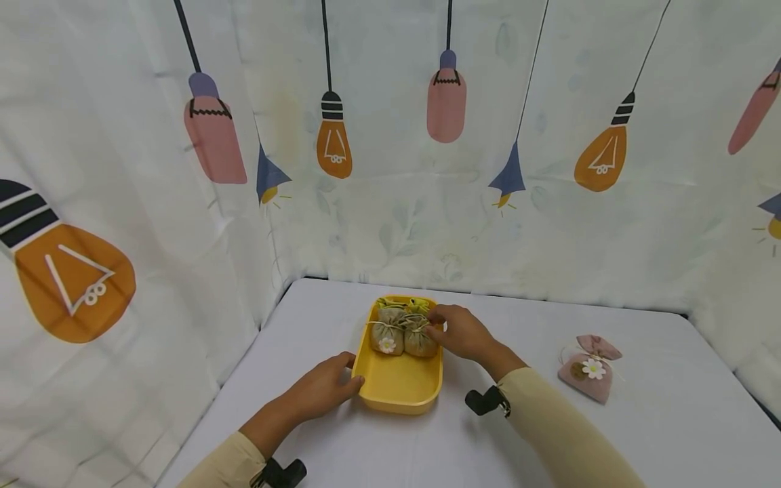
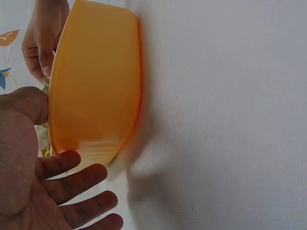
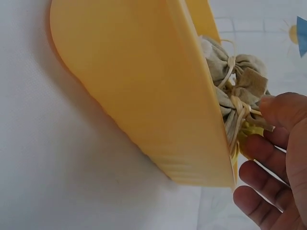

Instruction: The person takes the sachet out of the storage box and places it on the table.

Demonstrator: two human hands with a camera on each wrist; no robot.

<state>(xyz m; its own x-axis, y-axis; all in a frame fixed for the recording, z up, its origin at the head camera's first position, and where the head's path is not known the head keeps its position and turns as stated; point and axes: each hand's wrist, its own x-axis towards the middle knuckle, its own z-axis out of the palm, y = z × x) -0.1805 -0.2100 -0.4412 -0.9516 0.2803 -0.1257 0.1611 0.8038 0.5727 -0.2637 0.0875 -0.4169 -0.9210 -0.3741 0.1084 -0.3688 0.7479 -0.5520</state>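
Note:
A yellow plastic tray (image 1: 399, 381) sits on the table with two beige drawstring pouches side by side in it. The left pouch (image 1: 387, 332) has a white flower; beside it is the right pouch (image 1: 421, 340). Yellow-green cloth (image 1: 417, 305) shows behind them. My right hand (image 1: 464, 332) pinches the gathered top of the right pouch between thumb and index finger, its other fingers loosely bent outside the rim. At the tray's left side, my left hand (image 1: 320, 386) holds the rim, thumb over the edge and index finger against the outer wall; its remaining fingers are spread.
A pink drawstring pouch (image 1: 590, 371) with a white flower lies on the white table (image 1: 488, 447), right of the tray. Behind the table hangs a white curtain (image 1: 390, 224) printed with lamps. Dark wrist mounts (image 1: 485, 401) are worn on both arms.

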